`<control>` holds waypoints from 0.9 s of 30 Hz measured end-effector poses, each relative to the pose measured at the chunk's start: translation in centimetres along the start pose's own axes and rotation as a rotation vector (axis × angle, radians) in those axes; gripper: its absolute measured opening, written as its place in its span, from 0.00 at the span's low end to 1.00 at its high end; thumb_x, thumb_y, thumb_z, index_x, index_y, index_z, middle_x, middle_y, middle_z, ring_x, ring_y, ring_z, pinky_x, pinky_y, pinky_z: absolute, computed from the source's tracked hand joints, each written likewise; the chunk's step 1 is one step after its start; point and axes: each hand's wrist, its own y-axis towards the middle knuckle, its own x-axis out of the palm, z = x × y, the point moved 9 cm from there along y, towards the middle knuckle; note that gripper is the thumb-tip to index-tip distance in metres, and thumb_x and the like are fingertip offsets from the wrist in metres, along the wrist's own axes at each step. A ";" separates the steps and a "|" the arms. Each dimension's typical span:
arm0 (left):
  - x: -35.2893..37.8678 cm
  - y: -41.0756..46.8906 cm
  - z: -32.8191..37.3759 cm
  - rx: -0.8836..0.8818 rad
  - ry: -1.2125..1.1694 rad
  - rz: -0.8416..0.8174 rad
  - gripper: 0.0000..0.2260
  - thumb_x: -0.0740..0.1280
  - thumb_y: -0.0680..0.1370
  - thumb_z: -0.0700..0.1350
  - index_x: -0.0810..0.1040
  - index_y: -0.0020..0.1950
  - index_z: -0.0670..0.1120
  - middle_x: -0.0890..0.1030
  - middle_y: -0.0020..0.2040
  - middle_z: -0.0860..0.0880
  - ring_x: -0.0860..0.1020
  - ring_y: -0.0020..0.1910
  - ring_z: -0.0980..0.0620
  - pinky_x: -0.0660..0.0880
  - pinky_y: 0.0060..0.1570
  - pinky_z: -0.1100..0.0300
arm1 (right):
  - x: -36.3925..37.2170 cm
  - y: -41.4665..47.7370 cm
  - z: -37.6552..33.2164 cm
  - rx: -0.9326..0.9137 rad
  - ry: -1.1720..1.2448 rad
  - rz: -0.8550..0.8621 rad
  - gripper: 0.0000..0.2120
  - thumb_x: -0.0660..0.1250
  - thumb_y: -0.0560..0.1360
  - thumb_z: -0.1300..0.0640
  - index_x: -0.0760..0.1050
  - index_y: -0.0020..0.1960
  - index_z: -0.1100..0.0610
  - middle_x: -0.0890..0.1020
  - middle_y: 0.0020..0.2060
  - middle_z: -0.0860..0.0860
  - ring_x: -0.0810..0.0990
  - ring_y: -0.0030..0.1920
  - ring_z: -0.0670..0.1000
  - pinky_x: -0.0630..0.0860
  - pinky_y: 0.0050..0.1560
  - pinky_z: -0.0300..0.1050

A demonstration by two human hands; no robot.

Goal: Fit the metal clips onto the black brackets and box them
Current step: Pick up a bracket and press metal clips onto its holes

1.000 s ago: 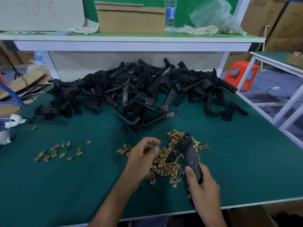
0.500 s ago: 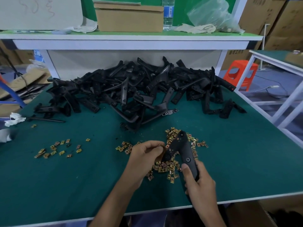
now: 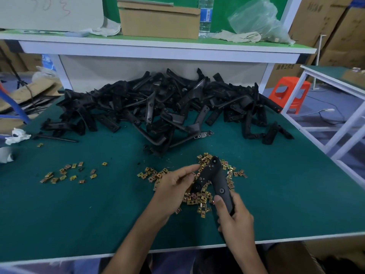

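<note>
My right hand [image 3: 235, 216] grips the near end of a black bracket [image 3: 214, 175], which tilts away over a heap of gold metal clips [image 3: 199, 198] on the green table. My left hand [image 3: 173, 186] has its fingertips pinched together against the bracket's left edge; a clip between them is too small to make out. A big pile of black brackets [image 3: 158, 107] lies across the back of the table.
A smaller scatter of clips [image 3: 67, 173] lies at the left. A cardboard box [image 3: 158, 20], a water bottle [image 3: 204, 16] and a plastic bag [image 3: 256, 18] stand on the upper shelf. The table's front edge [image 3: 177, 252] runs just below my wrists. An orange stool [image 3: 290, 93] stands at the right.
My left hand has moved right from above the clip heap to the bracket's left edge, fingertips closing against it. The right hand has kept its grip, shifting the bracket slightly.
</note>
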 end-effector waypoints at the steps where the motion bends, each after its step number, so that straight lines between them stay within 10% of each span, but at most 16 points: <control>1: 0.0 -0.1 0.1 0.004 0.002 -0.003 0.18 0.64 0.83 0.40 0.82 0.57 0.65 0.84 0.50 0.67 0.79 0.53 0.68 0.73 0.52 0.74 | 0.0 0.0 -0.1 -0.002 0.002 -0.002 0.13 0.64 0.74 0.35 0.76 0.55 0.39 0.78 0.28 0.52 0.75 0.24 0.48 0.76 0.25 0.43; 14: -1.2 0.9 1.2 0.008 0.250 -0.148 0.18 0.70 0.79 0.45 0.75 0.65 0.64 0.86 0.45 0.54 0.82 0.46 0.55 0.78 0.52 0.57 | 0.5 0.3 0.0 -0.013 -0.020 -0.083 0.18 0.63 0.73 0.31 0.76 0.60 0.35 0.76 0.28 0.47 0.74 0.26 0.52 0.75 0.27 0.54; 27: 0.1 2.2 1.3 -0.162 0.231 -0.546 0.28 0.72 0.77 0.39 0.69 0.73 0.58 0.81 0.38 0.51 0.80 0.40 0.54 0.76 0.46 0.63 | 1.0 0.8 -0.1 -0.007 0.012 -0.171 0.10 0.68 0.76 0.39 0.77 0.58 0.33 0.77 0.29 0.47 0.72 0.27 0.47 0.72 0.27 0.49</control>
